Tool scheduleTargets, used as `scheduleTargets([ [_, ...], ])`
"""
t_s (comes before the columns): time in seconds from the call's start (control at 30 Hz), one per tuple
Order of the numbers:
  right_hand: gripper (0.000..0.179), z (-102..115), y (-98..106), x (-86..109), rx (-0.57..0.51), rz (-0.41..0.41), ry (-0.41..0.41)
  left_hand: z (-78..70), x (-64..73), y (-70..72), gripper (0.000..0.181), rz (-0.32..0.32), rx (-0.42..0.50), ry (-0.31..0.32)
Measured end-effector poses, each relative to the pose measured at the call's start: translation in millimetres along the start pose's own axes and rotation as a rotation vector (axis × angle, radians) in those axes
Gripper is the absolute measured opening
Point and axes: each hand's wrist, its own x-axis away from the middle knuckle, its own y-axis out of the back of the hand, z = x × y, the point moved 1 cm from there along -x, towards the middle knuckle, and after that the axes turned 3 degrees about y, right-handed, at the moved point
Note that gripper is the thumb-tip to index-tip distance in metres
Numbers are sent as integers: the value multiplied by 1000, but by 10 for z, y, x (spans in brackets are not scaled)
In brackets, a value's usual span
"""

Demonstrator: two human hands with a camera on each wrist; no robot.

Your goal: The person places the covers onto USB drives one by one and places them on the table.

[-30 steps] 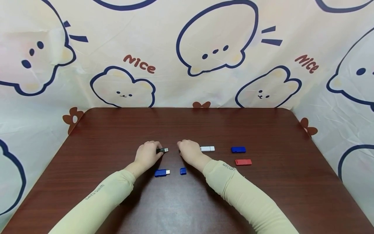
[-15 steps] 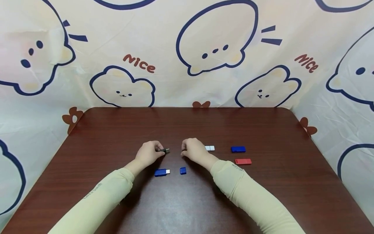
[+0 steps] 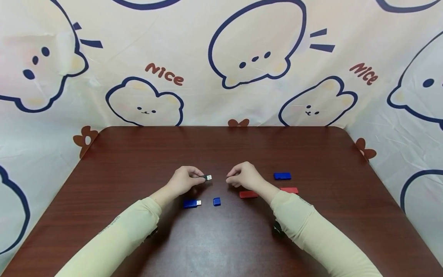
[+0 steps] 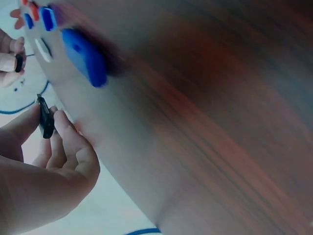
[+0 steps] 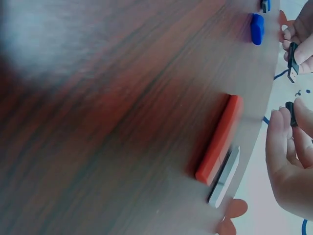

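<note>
My left hand (image 3: 183, 181) pinches a black USB stick (image 3: 207, 177) between thumb and fingers, its metal plug bare and facing right. Across a short gap, my right hand (image 3: 246, 176) holds a small black cap (image 5: 291, 114) at its fingertips; the cap also shows in the left wrist view. Stick and cap are apart, both raised over the table. Nearer the front lies a blue USB stick (image 3: 190, 204) with its plug exposed, and to its right a loose blue cap (image 3: 216, 201). Below the right hand rests a red USB stick (image 3: 248, 194).
A second red stick (image 3: 289, 190) lies partly behind the right sleeve, with a capped blue stick (image 3: 282, 176) behind it. The white stick (image 5: 225, 178) is hidden by the right hand in the head view. A patterned cloth (image 3: 200, 104) rises behind the brown table (image 3: 221, 146).
Both hands have moved right, the right one farther, so the gap between them has widened. The right hand now covers the white stick, and a red stick has come into view beneath it.
</note>
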Motion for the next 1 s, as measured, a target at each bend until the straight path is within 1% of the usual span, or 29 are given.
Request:
scheduleTargets([
  [0.1, 16, -29, 63, 59, -57, 11, -14, -47, 12, -49, 15, 27, 58, 14],
  [0.23, 19, -63, 135, 133, -93, 13, -33, -131, 37, -108, 15, 52, 108, 25],
  [0.5, 21, -168, 236, 263, -139, 25, -83, -310, 115, -219, 13, 84, 123, 27],
  [0.67, 22, -230, 308, 373, -150, 37, -102, -367, 140, -293, 14, 108, 142, 35],
  [0.83, 24, -270, 379, 475, -160, 41, -98, -396, 143, -362, 14, 142, 205, 68],
  [1.0, 26, -286, 425, 549, -162, 32, -105, -419, 144, -434, 15, 185, 252, 69],
])
